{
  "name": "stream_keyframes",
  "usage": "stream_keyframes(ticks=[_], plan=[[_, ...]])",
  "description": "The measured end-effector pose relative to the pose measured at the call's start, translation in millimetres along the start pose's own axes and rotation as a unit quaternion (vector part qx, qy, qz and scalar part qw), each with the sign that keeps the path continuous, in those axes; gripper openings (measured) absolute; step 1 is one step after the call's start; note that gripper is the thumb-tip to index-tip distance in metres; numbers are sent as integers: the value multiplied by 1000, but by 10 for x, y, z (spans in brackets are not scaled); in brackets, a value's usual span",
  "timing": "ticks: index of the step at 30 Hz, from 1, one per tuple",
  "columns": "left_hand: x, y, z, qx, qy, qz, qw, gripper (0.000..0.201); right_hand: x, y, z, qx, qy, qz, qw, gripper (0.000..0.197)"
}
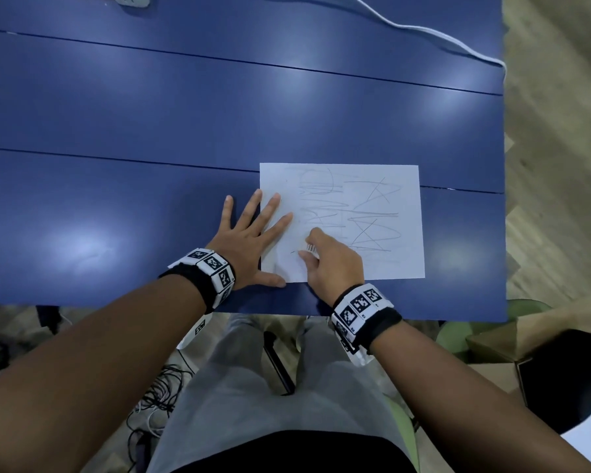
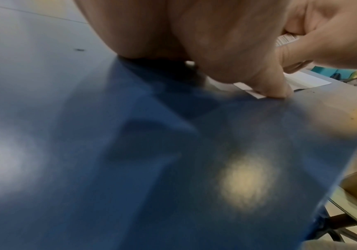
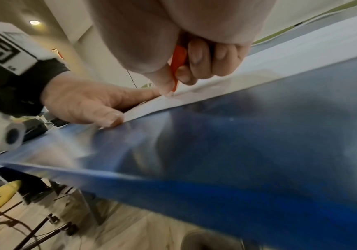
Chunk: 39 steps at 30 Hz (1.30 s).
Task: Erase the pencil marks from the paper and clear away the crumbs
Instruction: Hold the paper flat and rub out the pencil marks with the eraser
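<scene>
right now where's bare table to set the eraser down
Bare table lies left of the left hand, and beyond the paper up to the cable. A narrow strip lies right of the paper. The paper's near-left corner is crowded by both hands.

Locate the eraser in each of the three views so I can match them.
Head: eraser pinched by the right hand, lower left of the paper.
Left wrist: its printed sleeve upper right.
Right wrist: its orange side top centre.
Shared landmark: left thumb on the paper's near edge.
</scene>
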<state>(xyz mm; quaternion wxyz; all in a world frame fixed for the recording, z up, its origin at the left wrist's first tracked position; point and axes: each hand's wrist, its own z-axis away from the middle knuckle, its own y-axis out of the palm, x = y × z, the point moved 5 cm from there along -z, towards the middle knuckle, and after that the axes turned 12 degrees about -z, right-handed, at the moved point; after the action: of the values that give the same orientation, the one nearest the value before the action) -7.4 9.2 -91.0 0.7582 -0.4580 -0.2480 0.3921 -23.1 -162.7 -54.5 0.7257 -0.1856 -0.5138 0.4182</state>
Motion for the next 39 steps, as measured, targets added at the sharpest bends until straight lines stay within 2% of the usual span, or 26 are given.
stream_keyframes(ticks=[5,9,13,17,24,30,34,39], plan=[[-4,4,-6,11,1,1,1000,121,39,72,81,34,-37,27,998,19],[-5,1,-7,14,1,-6,1000,122,-24,16,56,-2,-4,-6,1000,21],[-6,-8,-5,14,2,-6,1000,122,19,98,116,21,-36,17,999,18],[-10,-19,-1,11,2,-8,1000,121,-20,25,61,-12,-14,-8,1000,21],[-5,-4,6,6,2,3,1000,122,-20,63,77,11,-8,12,1000,21],[-105,-182,-11,-22,-55,43,997,116,-19,67,97,2,5,-2,1000,21],[-240,-145,-23,12,-74,63,995,115,-37,88,93,5,1,8,1000,21],[-231,-96,-28,13,-86,77,993,118,-18,79,95,-1,-8,15,1000,21]])
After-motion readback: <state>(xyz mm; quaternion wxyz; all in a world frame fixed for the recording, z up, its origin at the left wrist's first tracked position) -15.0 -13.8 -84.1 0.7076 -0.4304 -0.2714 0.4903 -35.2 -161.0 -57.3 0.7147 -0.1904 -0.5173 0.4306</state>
